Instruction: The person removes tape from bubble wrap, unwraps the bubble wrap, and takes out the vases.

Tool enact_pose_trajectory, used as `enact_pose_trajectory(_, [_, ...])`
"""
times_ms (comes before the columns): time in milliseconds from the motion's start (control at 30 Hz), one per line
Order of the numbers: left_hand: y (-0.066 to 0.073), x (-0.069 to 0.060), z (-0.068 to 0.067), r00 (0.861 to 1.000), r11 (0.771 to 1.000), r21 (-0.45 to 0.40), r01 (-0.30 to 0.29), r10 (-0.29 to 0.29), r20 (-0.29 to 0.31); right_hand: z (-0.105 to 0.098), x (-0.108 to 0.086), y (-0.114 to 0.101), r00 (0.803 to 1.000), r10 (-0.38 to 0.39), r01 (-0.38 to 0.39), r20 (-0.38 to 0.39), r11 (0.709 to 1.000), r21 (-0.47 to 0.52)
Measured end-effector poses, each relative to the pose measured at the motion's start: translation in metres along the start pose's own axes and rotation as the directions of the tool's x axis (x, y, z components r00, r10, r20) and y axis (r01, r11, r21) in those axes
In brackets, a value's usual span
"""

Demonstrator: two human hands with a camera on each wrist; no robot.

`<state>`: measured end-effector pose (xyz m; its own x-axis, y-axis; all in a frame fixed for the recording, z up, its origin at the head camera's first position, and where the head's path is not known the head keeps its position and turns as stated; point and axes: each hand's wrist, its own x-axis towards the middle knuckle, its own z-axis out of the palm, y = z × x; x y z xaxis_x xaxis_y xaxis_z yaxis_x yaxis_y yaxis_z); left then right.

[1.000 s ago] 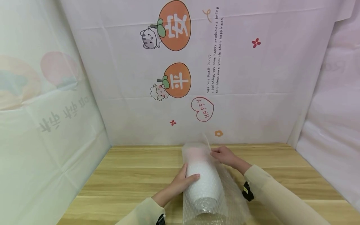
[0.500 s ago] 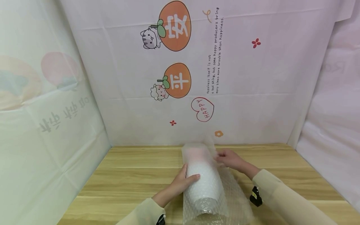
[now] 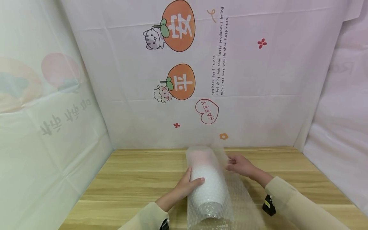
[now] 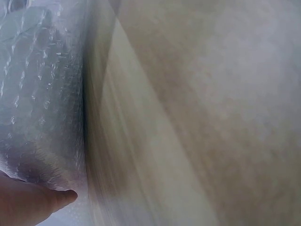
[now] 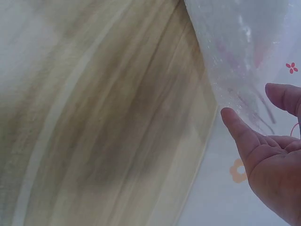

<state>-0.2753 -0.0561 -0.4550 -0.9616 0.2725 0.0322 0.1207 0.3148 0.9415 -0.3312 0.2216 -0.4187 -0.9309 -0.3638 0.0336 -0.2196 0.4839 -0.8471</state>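
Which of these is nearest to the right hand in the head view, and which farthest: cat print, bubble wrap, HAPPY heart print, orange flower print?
1. Bubble wrap: at the right hand's fingertips.
2. Orange flower print: above, slightly left.
3. HAPPY heart print: higher, further left.
4. Cat print: farthest, upper left.

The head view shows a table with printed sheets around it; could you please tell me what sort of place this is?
Probably a small screened-off work booth: white sheets hang on three sides of a wood-grain table, and bubble wrap lies on it.
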Motion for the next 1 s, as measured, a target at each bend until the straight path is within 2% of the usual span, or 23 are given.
enact_pose_trajectory(467, [-0.001, 0.001, -0.002, 1.000, 1.000, 0.007, 0.006, -0.006, 0.001, 0.000, -0.012, 0.009, 1.000, -0.026, 0.025, -0.014, 0.994, -0.109])
enact_pose_trajectory(700, [0.000, 0.001, -0.002, 1.000, 1.000, 0.005, 0.017, -0.017, 0.007, 0.004, -0.017, 0.014, 0.997, -0.041, 0.022, -0.059, 0.958, -0.287])
enact_pose_trajectory(867, [0.000, 0.000, -0.001, 1.000, 1.000, 0.005, 0.023, -0.023, 0.007, 0.008, -0.021, 0.019, 0.997, -0.058, 0.036, -0.060, 0.947, -0.318])
enact_pose_trajectory(1000, [0.000, 0.000, -0.002, 1.000, 1.000, 0.009, 0.016, -0.016, 0.004, 0.011, -0.025, 0.023, 0.996, -0.086, 0.070, -0.031, 0.934, -0.349])
